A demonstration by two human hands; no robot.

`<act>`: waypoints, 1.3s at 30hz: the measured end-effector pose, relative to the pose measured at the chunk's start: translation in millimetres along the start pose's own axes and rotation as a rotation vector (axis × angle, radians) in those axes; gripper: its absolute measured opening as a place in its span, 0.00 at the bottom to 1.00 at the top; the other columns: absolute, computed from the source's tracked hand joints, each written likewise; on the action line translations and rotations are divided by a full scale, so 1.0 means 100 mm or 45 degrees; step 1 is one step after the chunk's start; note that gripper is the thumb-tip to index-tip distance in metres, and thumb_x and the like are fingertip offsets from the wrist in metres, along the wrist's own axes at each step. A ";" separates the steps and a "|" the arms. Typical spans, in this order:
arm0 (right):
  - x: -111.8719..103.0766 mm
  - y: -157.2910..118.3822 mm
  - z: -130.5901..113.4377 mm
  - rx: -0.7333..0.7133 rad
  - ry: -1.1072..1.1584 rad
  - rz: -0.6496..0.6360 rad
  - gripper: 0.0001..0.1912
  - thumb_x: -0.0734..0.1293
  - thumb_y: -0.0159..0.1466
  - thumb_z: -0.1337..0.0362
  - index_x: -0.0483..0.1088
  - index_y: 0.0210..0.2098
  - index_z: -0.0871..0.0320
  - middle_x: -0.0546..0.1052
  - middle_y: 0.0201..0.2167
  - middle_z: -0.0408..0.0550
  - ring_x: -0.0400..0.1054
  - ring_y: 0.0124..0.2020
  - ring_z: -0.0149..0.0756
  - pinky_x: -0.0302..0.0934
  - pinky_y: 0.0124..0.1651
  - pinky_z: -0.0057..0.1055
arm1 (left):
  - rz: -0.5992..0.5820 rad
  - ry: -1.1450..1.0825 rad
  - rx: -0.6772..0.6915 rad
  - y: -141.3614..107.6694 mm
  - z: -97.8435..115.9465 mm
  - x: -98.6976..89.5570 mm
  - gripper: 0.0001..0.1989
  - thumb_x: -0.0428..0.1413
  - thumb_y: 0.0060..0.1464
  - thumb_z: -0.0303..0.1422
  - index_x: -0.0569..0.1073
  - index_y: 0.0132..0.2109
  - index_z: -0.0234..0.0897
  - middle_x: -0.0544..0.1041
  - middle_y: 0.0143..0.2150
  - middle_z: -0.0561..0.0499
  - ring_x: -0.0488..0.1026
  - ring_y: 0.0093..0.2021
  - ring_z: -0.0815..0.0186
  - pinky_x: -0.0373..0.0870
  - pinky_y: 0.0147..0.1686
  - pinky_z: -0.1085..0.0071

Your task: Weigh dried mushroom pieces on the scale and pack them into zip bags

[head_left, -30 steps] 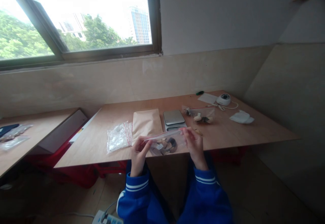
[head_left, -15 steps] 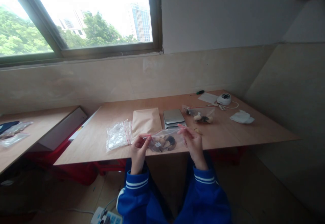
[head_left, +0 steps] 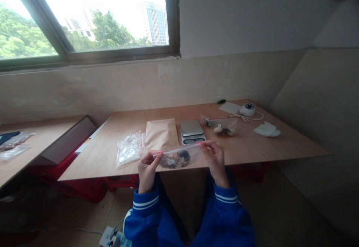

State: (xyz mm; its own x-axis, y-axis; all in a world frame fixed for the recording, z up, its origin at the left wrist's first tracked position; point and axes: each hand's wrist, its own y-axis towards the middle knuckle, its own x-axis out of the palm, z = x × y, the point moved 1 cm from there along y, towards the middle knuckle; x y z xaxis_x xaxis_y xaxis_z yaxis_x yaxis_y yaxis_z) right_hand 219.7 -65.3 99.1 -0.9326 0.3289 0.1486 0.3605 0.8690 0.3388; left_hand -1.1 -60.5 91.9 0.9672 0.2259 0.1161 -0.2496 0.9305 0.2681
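Head view: clear zip bag (head_left: pixel 195 158) held up by its top corners, in front of the near edge of the table. Left hand (head_left: pixel 147 172): thumb and fingers pinched on the bag's left corner. Right hand (head_left: pixel 214 161): thumb and forefinger pinched on its right corner, other fingers curled. Pale and dark pieces (head_left: pixel 176 160) slump in the bag's lower part; kind uncertain, small white label among them unreadable. Cannot tell whether the seal is pressed closed, or whether the bag's underside touches the board. A small tan item behind the right fingers, mostly hidden. Power strip (head_left: pixel 108 237) cut off at bottom; floor beneath very dark.

Near edge of the table passes just behind the wrists. Scale (head_left: pixel 192 128) close beyond the bag, display unreadable; brown envelope (head_left: pixel 162 133) left of it, stack of clear bags (head_left: pixel 127 151) farther left. Second filled bag (head_left: pixel 231 123) right of the scale. Board shows between that bag and the right-hand corner.

Table (head_left: pixel 269 148) of pale wood, set against a beige wall (head_left: pixel 218 77). White dome device (head_left: pixel 248 108) and crumpled white cloth (head_left: pixel 267 129) toward its right end. Bright window (head_left: pixel 92 53) upper left.
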 end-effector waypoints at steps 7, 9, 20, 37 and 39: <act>0.25 -0.10 0.02 0.146 0.188 -0.168 0.15 0.60 0.63 0.48 0.65 0.36 0.53 0.77 0.29 0.44 0.72 0.34 0.38 0.65 0.42 0.35 | 0.040 -0.280 -0.074 -0.06 0.00 0.18 0.11 0.60 0.50 0.40 0.71 0.32 0.37 0.74 0.26 0.56 0.71 0.26 0.72 0.68 0.28 0.77; 0.31 -0.13 0.02 0.169 0.217 -0.206 0.16 0.59 0.64 0.47 0.64 0.38 0.52 0.77 0.28 0.43 0.73 0.31 0.38 0.66 0.41 0.35 | 0.032 -0.327 -0.097 -0.09 0.02 0.25 0.11 0.59 0.51 0.41 0.71 0.35 0.38 0.75 0.28 0.56 0.72 0.28 0.71 0.69 0.30 0.76; 0.24 -0.08 0.00 0.111 0.084 -0.243 0.17 0.67 0.58 0.47 0.70 0.32 0.56 0.79 0.29 0.48 0.74 0.35 0.41 0.67 0.42 0.36 | -0.091 -0.270 -0.211 -0.07 -0.06 0.17 0.12 0.62 0.47 0.40 0.74 0.35 0.36 0.77 0.29 0.53 0.74 0.29 0.68 0.69 0.31 0.73; 0.17 -0.07 0.09 -0.002 0.014 -0.134 0.12 0.69 0.58 0.54 0.73 0.32 0.57 0.77 0.33 0.48 0.72 0.38 0.40 0.65 0.44 0.35 | -0.139 -0.009 -0.030 -0.07 0.07 0.07 0.09 0.63 0.48 0.36 0.75 0.30 0.34 0.78 0.27 0.51 0.74 0.27 0.68 0.70 0.28 0.75; 0.18 -0.06 0.07 -0.001 0.035 -0.144 0.12 0.69 0.58 0.53 0.73 0.31 0.56 0.77 0.32 0.48 0.72 0.38 0.39 0.66 0.44 0.35 | -0.111 -0.020 -0.014 -0.08 0.09 0.10 0.09 0.62 0.49 0.36 0.74 0.31 0.34 0.77 0.27 0.52 0.74 0.27 0.68 0.70 0.28 0.76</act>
State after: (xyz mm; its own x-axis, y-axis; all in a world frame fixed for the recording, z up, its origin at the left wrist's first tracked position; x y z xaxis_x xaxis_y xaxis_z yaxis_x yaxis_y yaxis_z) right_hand 200.2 -62.4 93.4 -0.9664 0.2185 0.1350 0.2531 0.8997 0.3555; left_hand 9.9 -68.3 99.2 0.9843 0.1396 0.1076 -0.1639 0.9496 0.2673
